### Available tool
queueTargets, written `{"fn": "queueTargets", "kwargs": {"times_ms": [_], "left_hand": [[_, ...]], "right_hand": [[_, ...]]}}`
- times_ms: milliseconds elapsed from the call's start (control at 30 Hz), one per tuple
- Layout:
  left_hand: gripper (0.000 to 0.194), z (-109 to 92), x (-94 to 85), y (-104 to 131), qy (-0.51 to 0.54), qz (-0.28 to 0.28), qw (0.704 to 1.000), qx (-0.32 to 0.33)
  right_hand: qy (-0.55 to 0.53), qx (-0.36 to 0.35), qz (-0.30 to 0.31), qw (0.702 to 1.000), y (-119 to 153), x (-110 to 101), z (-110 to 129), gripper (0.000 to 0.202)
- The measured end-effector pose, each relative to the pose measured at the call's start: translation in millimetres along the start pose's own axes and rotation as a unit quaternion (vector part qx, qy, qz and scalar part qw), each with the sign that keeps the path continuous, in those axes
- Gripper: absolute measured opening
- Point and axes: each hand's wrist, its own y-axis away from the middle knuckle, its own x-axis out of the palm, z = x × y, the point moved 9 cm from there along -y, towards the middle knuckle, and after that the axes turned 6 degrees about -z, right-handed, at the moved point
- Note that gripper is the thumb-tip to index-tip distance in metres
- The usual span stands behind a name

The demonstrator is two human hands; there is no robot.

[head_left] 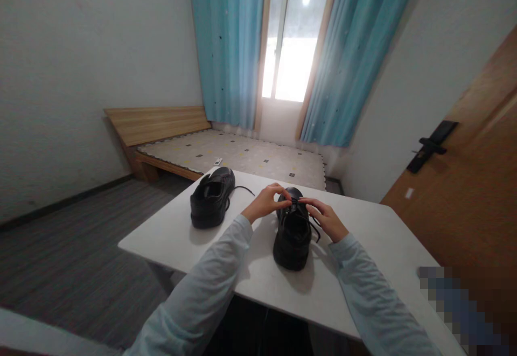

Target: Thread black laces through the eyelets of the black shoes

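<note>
A black lace-up shoe [292, 245] stands on the white table in front of me, toe pointing away and heel toward me. At its lacing, my left hand [269, 201] reaches in from the left with thumb and fingers closed on the shoelace. From the other side my right hand [323, 217] has its fingertips closed at the same lacing, close to the left fingertips. A loose black shoelace [316, 232] hangs by the shoe's right side. The lace between my fingertips is too small to see clearly. Apart to the left stands a second black shoe [212, 197], its lace trailing right.
The white table [363, 270] carries both shoes. Beyond it are a bed [250, 156] with a patterned mattress and a small white object [218, 161]. Blue curtains [230, 49] flank the window. A wooden door [464, 183] with a black handle is at the right.
</note>
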Motion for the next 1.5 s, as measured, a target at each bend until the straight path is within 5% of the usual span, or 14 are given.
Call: {"fn": "queueTargets", "kwargs": {"times_ms": [267, 400, 633, 867, 1067, 1333, 1500], "left_hand": [[0.025, 13, 1.9, -3, 0.096, -0.033, 0.993, -0.053], [0.026, 14, -6.2, -2, 0.051, -0.068, 0.995, -0.052], [0.023, 3, 3.2, 1, -0.011, 0.007, 1.000, -0.008], [0.032, 25, 0.4, -3, 0.079, -0.031, 0.994, -0.065], [0.036, 22, 18.0, -1, 0.236, 0.021, 0.968, -0.080], [0.037, 25, 5.5, -3, 0.190, -0.032, 0.978, -0.085], [0.036, 19, 5.6, 1, 0.251, -0.029, 0.961, -0.111]], "right_hand": [[-0.008, 0.016, 0.003, 1.000, 0, 1, -8, 0.033], [-0.008, 0.014, 0.005, 1.000, 0, 1, -8, 0.033], [-0.004, 0.004, 0.005, 1.000, -2, 1, -8, 0.032], [-0.011, 0.015, 0.003, 1.000, 0, 1, -7, 0.033], [-0.016, 0.027, 0.004, 1.000, 0, 2, -9, 0.034], [-0.013, 0.029, 0.004, 0.999, 1, 1, -10, 0.034], [-0.016, 0.023, -0.004, 1.000, 0, 0, -9, 0.034]]}}
